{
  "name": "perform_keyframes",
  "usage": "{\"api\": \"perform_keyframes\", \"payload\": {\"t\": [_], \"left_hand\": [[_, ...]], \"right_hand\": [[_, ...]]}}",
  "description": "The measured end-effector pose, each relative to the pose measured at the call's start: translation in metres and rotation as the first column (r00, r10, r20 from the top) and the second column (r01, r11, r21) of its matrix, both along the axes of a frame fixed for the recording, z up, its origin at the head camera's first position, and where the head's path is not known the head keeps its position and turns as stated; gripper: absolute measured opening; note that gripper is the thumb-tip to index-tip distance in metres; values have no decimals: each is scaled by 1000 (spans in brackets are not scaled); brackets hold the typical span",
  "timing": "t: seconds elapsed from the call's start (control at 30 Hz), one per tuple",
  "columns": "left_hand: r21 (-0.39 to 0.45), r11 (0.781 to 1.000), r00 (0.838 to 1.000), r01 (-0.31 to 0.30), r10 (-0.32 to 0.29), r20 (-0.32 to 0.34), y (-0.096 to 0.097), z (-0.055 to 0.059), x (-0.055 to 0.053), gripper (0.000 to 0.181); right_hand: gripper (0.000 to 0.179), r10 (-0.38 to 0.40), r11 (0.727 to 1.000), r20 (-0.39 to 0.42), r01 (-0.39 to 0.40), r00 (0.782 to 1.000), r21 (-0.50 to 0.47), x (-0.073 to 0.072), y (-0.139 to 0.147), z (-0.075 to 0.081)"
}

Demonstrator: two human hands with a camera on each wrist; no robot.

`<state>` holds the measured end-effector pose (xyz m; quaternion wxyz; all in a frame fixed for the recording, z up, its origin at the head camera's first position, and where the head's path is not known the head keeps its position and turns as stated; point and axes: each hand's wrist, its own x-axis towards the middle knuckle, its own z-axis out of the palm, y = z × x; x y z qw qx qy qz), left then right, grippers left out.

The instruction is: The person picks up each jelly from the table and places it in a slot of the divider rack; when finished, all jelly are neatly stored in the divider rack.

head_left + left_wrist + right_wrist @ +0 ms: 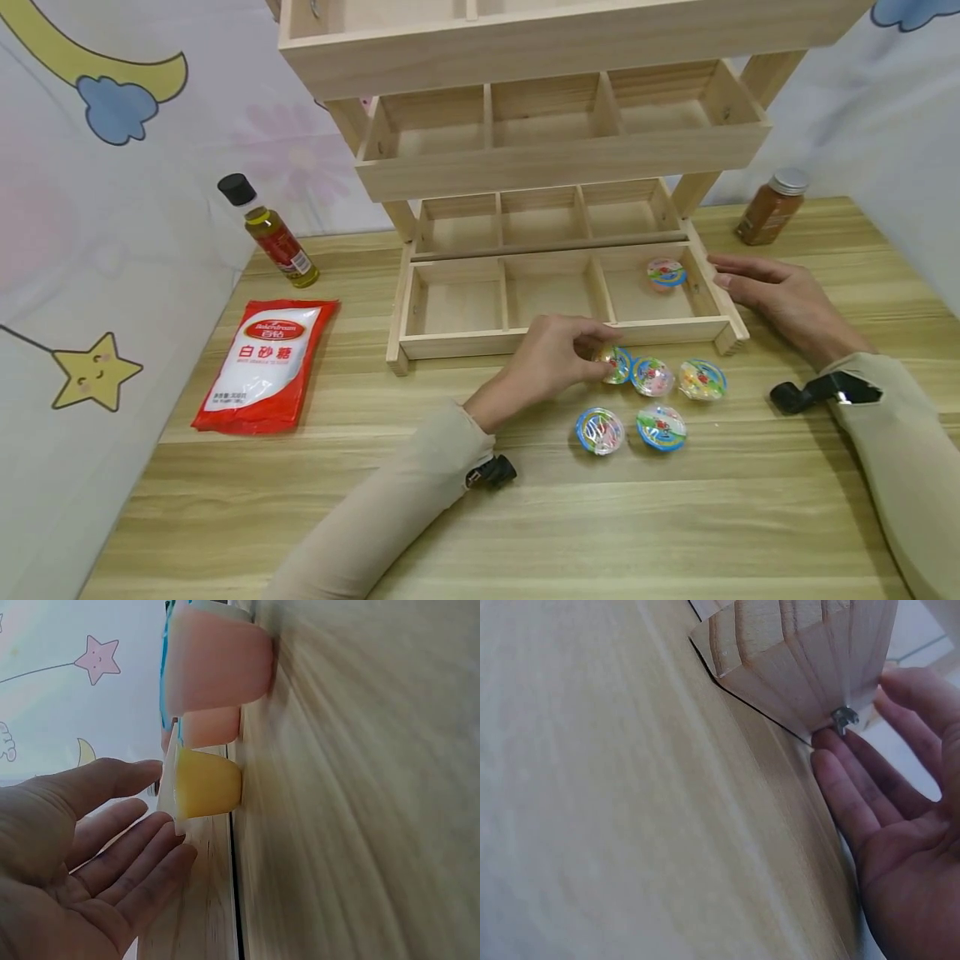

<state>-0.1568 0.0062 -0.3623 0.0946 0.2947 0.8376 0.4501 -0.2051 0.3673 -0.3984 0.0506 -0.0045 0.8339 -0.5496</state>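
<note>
My left hand (pixel 558 358) reaches a small jelly cup (pixel 618 365) on the table before the wooden rack (pixel 450 343), its fingertips right at the lid. Seen in the left wrist view, thumb and fingers stand apart around the lid side of this yellow jelly cup (pixel 206 784). More jelly cups lie beside it: a pink-lidded one (pixel 652 377), one at the right (pixel 702 380) and two nearer me. Another jelly cup (pixel 666 273) sits in the rack's bottom right compartment. My right hand (pixel 787 304) touches the rack's right side, fingers extended near a metal bolt (pixel 845 718).
The rack rises in several tiers of compartments, the upper tray (pixel 562 54) overhanging the work area. On the left are an oil bottle (pixel 279 242) and a red-and-white sugar bag (pixel 266 367). A spice jar (pixel 772 208) stands at the back right.
</note>
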Motion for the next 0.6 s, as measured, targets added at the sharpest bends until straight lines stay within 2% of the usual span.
{"api": "perform_keyframes", "payload": {"t": [0.27, 0.6], "left_hand": [[-60, 998, 998, -4, 0, -61, 1, -2, 2, 43], [-104, 994, 999, 36, -39, -18, 1, -6, 0, 50]], "right_hand": [[53, -3, 1000, -7, 3, 1000, 25, 0, 0, -2], [52, 8, 1000, -13, -8, 1000, -3, 0, 0, -2]]}}
